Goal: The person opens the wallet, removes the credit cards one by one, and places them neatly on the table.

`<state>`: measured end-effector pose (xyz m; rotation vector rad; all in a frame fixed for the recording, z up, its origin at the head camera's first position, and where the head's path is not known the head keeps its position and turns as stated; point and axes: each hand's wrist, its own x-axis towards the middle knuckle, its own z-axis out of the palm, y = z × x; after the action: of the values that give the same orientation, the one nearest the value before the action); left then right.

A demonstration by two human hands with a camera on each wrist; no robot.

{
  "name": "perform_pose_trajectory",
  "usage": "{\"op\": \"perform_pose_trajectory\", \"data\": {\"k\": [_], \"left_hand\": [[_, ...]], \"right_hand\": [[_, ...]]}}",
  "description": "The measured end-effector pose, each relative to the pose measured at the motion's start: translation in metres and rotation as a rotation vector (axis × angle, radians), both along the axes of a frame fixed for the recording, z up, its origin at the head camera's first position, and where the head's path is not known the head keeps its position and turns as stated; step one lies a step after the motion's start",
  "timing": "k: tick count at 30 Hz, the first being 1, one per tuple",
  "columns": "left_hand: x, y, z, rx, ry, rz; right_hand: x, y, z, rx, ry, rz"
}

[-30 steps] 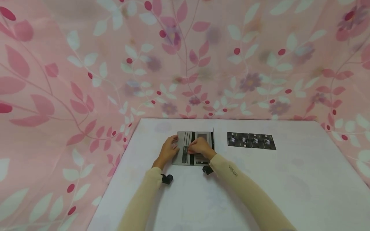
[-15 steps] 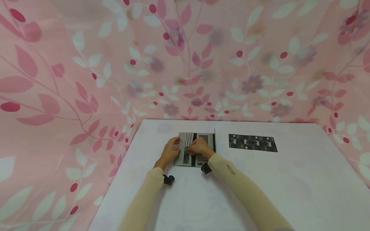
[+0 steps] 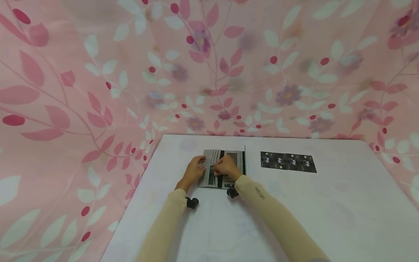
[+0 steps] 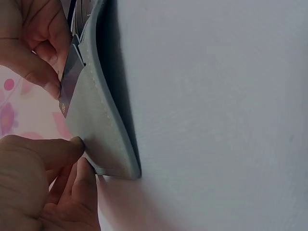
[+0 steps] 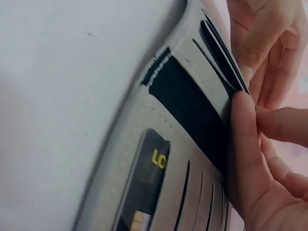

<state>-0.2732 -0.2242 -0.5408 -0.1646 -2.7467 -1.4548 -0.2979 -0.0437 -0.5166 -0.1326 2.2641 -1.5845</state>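
An open grey wallet (image 3: 212, 157) lies spread on the white table, its card slots facing up. At its left edge my left hand (image 3: 193, 171) pinches the wallet's side between thumb and fingers, as the left wrist view shows. My right hand (image 3: 227, 166) reaches over the middle of the wallet. Its thumb and fingers pinch a dark card (image 4: 71, 82) that sits partly in a slot of the left panel. Another dark card (image 5: 149, 168) with yellow letters and a gold chip pokes out of a slot in the right panel. The right hand hides part of that panel in the head view.
To the right of the wallet, several black VIP cards (image 3: 288, 162) lie side by side in a row. A thin flap (image 3: 244, 160) stands up along the wallet's right edge. Pink floral cloth (image 3: 209, 72) hangs behind the table (image 3: 353, 203).
The head view has shifted slightly. Against the wallet, my right fingertips have moved a little left with the card. My left hand stays on the wallet's edge.
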Motion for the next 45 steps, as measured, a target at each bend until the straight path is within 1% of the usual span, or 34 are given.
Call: {"op": "perform_pose_trajectory", "data": {"k": [4, 8, 12, 14, 18, 21, 25, 32, 38, 41, 45], "left_hand": [[0.0, 0.002, -0.002, 0.014, -0.011, 0.01], [0.001, 0.004, -0.003, 0.023, -0.026, 0.017], [0.002, 0.006, -0.001, -0.008, -0.032, 0.026], [0.002, 0.006, 0.001, -0.02, -0.022, 0.027], [0.002, 0.005, 0.003, -0.038, -0.01, 0.026], [0.002, 0.004, 0.001, -0.044, -0.009, 0.021], [0.0, 0.003, -0.002, -0.039, -0.002, 0.015], [-0.003, 0.004, -0.006, -0.028, -0.012, 0.019], [-0.003, 0.006, -0.008, -0.017, -0.024, -0.002], [-0.002, 0.004, -0.006, -0.015, -0.037, -0.01], [-0.003, 0.0, -0.001, -0.014, -0.036, 0.0]], "right_hand": [[0.002, 0.003, -0.002, 0.003, 0.037, -0.002], [0.001, 0.012, -0.002, 0.027, 0.045, -0.009], [-0.002, 0.023, -0.001, 0.047, 0.034, -0.042], [-0.002, 0.027, 0.001, 0.031, 0.021, -0.052], [-0.001, 0.031, 0.002, -0.008, 0.016, -0.031], [0.0, 0.032, 0.0, -0.021, 0.021, -0.03], [0.002, 0.031, -0.003, -0.032, 0.04, -0.05], [0.007, 0.031, -0.006, -0.028, 0.017, -0.075], [0.008, 0.044, -0.002, -0.009, 0.041, -0.049], [0.009, 0.055, 0.002, -0.005, 0.052, -0.054], [0.008, 0.066, 0.012, -0.052, 0.05, -0.065]]}}
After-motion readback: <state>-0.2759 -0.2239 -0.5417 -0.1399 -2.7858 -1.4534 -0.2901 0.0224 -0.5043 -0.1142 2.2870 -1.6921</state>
